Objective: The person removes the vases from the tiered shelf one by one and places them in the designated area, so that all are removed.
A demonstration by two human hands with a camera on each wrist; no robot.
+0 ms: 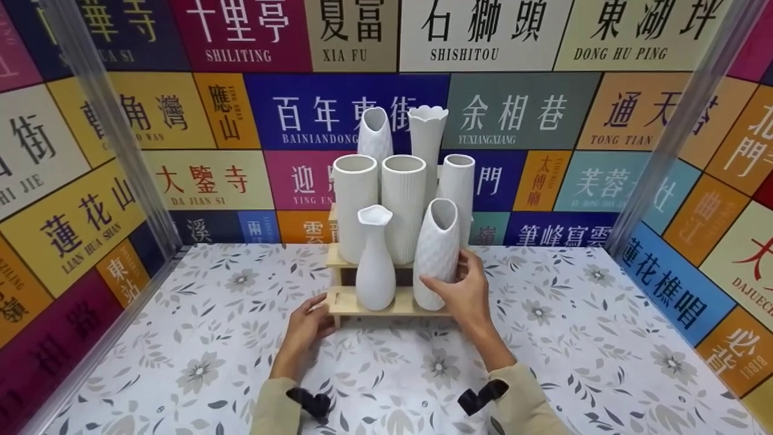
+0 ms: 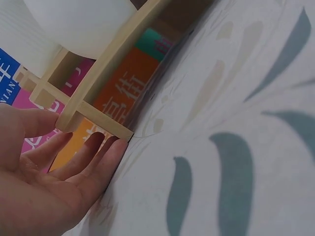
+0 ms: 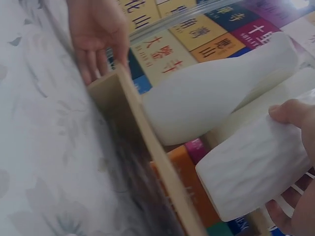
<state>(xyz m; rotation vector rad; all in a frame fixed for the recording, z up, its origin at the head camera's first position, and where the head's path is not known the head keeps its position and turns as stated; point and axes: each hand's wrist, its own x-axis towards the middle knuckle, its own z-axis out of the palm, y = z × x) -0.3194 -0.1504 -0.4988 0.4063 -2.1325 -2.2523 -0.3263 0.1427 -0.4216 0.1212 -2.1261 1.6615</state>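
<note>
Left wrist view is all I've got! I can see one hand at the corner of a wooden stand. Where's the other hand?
Observer: The right hand is holding a white slant-mouthed vase at the front right of the wooden stand.
Operator: Cool! I see something round and white near my corner. What's its top like?
Observer: That's the bottle-shaped vase; its slim neck flares out into a wavy rim.
Operator: Anything fancy right at the back?
Observer: Yes, a tall white vase there has a scalloped rim, a bit like petals.
</note>
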